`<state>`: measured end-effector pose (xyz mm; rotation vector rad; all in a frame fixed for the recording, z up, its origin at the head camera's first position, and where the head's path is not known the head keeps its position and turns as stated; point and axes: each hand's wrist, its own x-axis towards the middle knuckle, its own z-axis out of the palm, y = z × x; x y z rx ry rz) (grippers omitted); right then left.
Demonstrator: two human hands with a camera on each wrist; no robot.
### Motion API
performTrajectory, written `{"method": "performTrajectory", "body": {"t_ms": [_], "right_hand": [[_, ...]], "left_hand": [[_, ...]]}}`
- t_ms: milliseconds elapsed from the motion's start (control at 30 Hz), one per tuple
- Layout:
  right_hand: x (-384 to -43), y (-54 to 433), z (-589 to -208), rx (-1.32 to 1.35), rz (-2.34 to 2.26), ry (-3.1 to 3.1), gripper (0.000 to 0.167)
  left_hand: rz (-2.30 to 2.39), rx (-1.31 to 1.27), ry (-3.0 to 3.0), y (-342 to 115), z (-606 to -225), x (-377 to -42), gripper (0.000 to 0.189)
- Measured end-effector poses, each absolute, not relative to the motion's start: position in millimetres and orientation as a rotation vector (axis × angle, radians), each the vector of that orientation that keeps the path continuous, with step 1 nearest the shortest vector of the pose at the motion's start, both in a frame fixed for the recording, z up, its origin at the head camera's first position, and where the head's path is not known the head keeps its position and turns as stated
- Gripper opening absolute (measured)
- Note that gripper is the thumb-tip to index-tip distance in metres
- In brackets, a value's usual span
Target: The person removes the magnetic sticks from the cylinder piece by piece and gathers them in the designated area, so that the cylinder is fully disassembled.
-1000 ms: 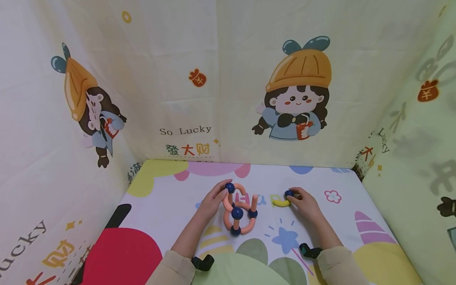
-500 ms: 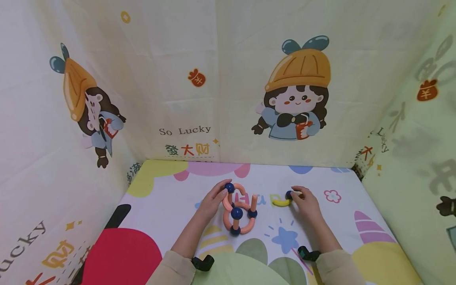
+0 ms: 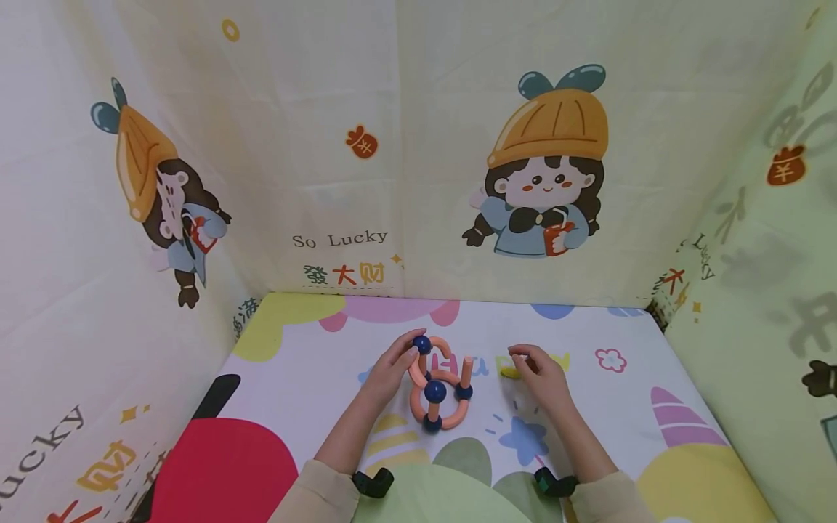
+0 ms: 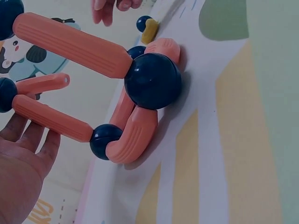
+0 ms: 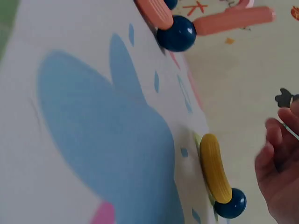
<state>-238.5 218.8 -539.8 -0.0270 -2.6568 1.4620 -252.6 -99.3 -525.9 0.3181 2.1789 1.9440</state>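
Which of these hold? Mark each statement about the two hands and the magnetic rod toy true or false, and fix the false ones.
1. The left hand touches the salmon rod-and-ball structure. True.
2. The right hand grips the yellow curved piece. False: in the right wrist view the yellow piece lies on the mat with its dark blue ball, and the hand is apart from it.
3. The structure's balls are dark blue. True.
4. The yellow piece is joined to the salmon structure. False: it lies apart, to the structure's right.
5. The structure hangs in the air above the mat. False: it rests on the mat.
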Motion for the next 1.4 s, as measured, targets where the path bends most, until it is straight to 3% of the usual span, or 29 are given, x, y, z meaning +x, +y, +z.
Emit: {"method": "performTrajectory", "body": {"t_ms": [267,500,800,1400], "right_hand": [[-232.9,193.8,-542.9,0.309,1.798,-2.743,0.043],[-229.9,176.7,-545.8,0.238,1.921,-2.746,0.042],[-229.1,164.6,-550.8,0.125,2.059,-2.737,0.052],[-233.1,157.0,-558.5,0.175,2.297,-2.685,0.072]], "left_hand": [[1.937,0.336,2.189,-100.1,-526.2,-252.7,0.046],[1.964,0.361,2.164,-101.1,-527.6,-252.2,0.044],[1.942,0.328,2.173,-100.9,-526.9,-253.0,0.046],[1.942,0.338,2.176,-100.0,-525.4,-253.3,0.045]]}}
